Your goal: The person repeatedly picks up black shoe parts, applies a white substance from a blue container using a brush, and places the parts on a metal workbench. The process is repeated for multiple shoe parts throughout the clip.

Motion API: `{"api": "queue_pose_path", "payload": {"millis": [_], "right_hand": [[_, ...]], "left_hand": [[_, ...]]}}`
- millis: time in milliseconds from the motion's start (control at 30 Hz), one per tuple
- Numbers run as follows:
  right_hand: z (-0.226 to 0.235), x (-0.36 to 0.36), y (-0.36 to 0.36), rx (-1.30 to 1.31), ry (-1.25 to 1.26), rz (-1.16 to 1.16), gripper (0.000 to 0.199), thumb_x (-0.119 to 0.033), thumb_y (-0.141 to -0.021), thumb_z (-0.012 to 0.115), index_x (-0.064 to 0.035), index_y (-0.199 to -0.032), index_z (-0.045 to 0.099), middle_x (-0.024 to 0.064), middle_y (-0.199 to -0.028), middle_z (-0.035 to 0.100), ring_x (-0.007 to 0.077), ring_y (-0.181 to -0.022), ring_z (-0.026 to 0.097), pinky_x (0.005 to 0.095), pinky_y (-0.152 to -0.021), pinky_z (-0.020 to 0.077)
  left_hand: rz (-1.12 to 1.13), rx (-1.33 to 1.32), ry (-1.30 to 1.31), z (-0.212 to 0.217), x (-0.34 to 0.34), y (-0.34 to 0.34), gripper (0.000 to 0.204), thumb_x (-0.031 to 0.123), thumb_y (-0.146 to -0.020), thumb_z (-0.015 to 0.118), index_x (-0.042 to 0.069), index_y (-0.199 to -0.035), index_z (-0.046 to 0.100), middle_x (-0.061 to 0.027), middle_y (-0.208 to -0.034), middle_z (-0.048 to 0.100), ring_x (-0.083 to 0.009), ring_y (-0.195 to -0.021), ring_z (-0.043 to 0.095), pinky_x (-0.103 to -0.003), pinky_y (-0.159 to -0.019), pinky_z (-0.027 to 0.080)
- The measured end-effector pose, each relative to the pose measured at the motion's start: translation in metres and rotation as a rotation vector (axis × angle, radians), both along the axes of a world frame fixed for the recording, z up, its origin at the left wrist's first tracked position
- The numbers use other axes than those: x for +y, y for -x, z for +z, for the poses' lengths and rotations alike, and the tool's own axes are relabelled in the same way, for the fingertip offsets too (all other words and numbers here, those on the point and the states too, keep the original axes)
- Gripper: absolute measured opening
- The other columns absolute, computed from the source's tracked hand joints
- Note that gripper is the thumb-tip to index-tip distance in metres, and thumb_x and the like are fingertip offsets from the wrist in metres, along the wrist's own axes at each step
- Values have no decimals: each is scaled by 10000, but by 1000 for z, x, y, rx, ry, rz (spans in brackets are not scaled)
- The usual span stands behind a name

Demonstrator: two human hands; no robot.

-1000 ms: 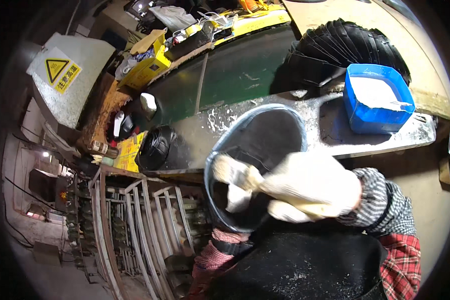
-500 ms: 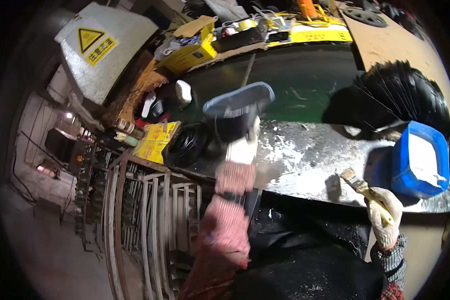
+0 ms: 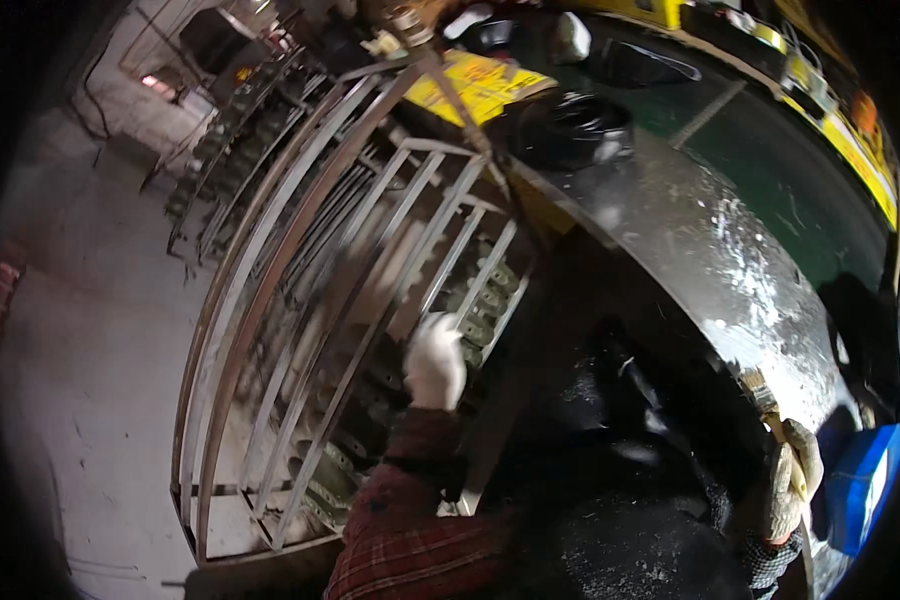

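My left hand, in a white glove, is at the near side of a metal rack. Motion smears its fingers, and I cannot make out anything in them. Grey-green metal pieces show between the bars close by. Over at the right, my right hand, also gloved, is closed round the handle of a paintbrush. Its bristles point up and left, near the white-smeared edge of the workbench. Next to that hand stands a blue tub, partly in view.
A black bundle lies on the bench beside a yellow printed sheet. Farther back is a black piece with a pale rim. More racks stand at the left on the grey floor.
My view has swung left and down toward the rack. My left hand has left the dark, pale-rimmed piece over the bench and come to the rack. My right hand still holds the paintbrush.
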State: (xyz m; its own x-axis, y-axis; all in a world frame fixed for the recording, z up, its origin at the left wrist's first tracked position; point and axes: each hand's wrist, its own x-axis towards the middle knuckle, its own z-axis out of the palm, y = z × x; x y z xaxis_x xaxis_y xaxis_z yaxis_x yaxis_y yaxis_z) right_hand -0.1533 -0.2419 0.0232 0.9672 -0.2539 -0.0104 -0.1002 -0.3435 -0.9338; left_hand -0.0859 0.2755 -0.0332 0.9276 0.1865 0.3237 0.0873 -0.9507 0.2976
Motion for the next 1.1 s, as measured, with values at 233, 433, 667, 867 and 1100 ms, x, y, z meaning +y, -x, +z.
{"api": "queue_pose_path", "payload": {"millis": [233,433,667,867,1100], "right_hand": [[10,42,-21,-172,277,177,271,-167,-945,672,31,-1130,671,167,-1045,716,236,-967,670,346,-882,518],[27,53,-3,-73,181,78,265,-122,-924,706,14,-1149,675,148,-1100,698,240,-1006,657,351,-923,510],[37,43,1,-174,359,9,256,-97,-858,744,-21,-1099,707,131,-1003,729,244,-908,693,350,-849,543],[88,-83,34,-693,847,-656,237,-84,-954,654,-40,-1180,707,114,-1022,740,232,-889,709,342,-814,568],[69,-198,86,-104,764,-838,263,-310,-1000,628,-66,-1038,721,77,-932,715,199,-755,662,340,-714,523]], "left_hand": [[1016,51,448,-73,107,53,720,388,-879,703,-153,-1312,507,-410,-1188,585,-509,-1063,611,-548,-946,471],[892,-489,1588,-122,122,17,550,438,-874,709,8,-1204,616,-178,-1095,671,-340,-923,665,-514,-846,556],[-225,431,1639,-106,38,33,629,459,-874,663,2,-1287,532,-157,-1069,617,-331,-1013,617,-522,-819,533],[-663,764,2124,-5,-103,4,813,358,-874,523,-26,-1539,257,-245,-1442,447,-418,-1279,487,-618,-1133,334],[-949,1027,2056,56,-218,-44,935,304,-749,690,-96,-1496,295,-257,-1371,478,-397,-1129,543,-590,-1074,409]]}}
